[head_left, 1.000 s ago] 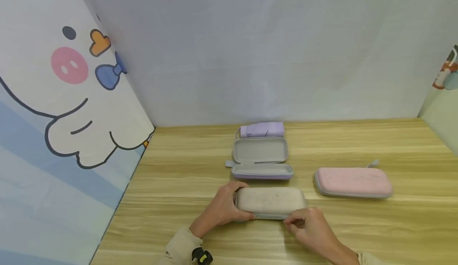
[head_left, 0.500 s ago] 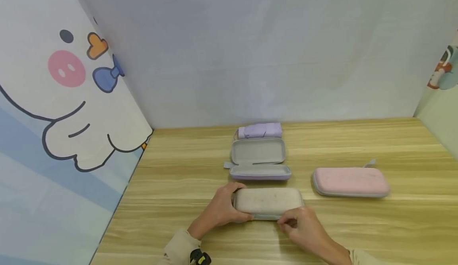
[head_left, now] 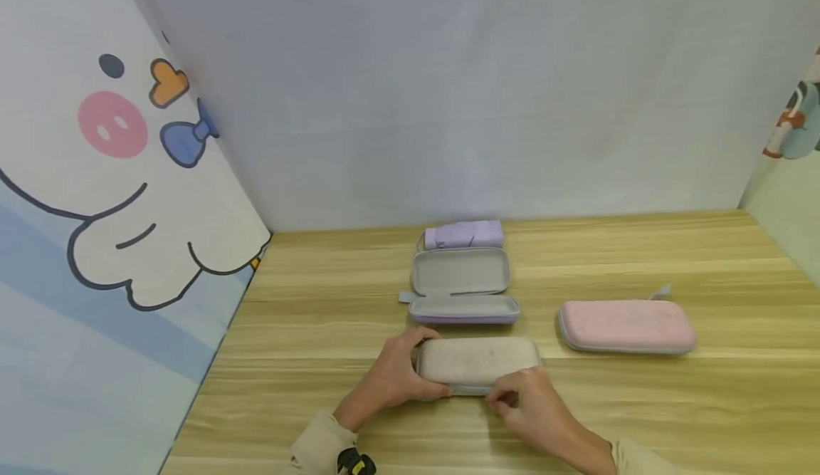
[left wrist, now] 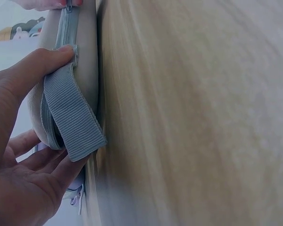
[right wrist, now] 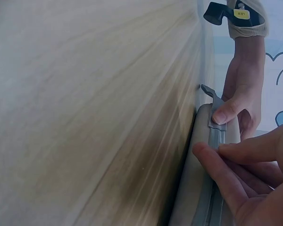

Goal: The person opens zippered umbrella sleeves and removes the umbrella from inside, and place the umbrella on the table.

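Observation:
A beige hard-shell zippered case [head_left: 477, 359] lies closed-looking on the table in front of me. My left hand [head_left: 400, 372] grips its left end, thumb on the front seam and fingers behind. In the left wrist view, that thumb presses beside a grey fabric tab [left wrist: 73, 113] at the case's end. At the front seam, my right hand [head_left: 532, 407] pinches the zipper pull [left wrist: 69, 6] between thumb and index finger. The right wrist view shows the pull mostly hidden by the fingers, with the grey zipper [right wrist: 216, 136] running toward the left thumb.
Behind the beige case stands an open purple case [head_left: 464, 308] with grey lining. A folded lilac umbrella [head_left: 464, 234] lies behind that. To the right is a pink zippered case [head_left: 626, 325]. A pale curtain [head_left: 480, 90] hangs beyond the wooden table's back edge.
My right hand has slid leftward along the front seam with the zipper pull. The left hand keeps its grip on the beige case. The head view has shifted slightly.

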A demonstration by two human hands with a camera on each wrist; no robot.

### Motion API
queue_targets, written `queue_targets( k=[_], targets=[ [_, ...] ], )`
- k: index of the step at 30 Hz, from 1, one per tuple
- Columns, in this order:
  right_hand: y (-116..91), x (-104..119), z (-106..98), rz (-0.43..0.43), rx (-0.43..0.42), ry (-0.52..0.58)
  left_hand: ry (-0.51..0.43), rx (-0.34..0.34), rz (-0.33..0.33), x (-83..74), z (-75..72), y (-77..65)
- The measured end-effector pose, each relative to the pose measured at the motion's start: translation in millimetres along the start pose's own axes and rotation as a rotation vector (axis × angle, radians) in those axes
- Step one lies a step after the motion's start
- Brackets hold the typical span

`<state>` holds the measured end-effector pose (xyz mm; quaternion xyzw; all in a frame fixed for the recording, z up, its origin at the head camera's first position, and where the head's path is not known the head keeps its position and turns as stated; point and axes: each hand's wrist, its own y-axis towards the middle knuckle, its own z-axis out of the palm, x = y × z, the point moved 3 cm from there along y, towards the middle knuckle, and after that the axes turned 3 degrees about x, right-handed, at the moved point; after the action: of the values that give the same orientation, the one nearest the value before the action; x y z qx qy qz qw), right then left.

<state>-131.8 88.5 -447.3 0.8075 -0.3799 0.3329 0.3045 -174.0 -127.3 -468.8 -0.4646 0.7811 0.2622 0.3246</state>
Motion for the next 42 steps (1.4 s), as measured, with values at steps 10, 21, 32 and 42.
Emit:
queue_targets(
  k=[10,21,32,42],
  targets=[
    [7,2,9,0.018,0.032,0.049,-0.012,0.009,-0.009,-0.3,-0.9,-0.2],
    [12,5,18,0.015,0.032,0.047,-0.017,-0.001,0.001,0.9,-0.7,-0.4],
    [19,7,33,-0.013,0.028,0.022,-0.039,0.014,-0.048,5.0,-2.7,-1.9],
    [23,11,38,-0.028,-0.004,-0.015,-0.013,0.009,-0.035,4.3,-2.8,-0.7]
  ],
)
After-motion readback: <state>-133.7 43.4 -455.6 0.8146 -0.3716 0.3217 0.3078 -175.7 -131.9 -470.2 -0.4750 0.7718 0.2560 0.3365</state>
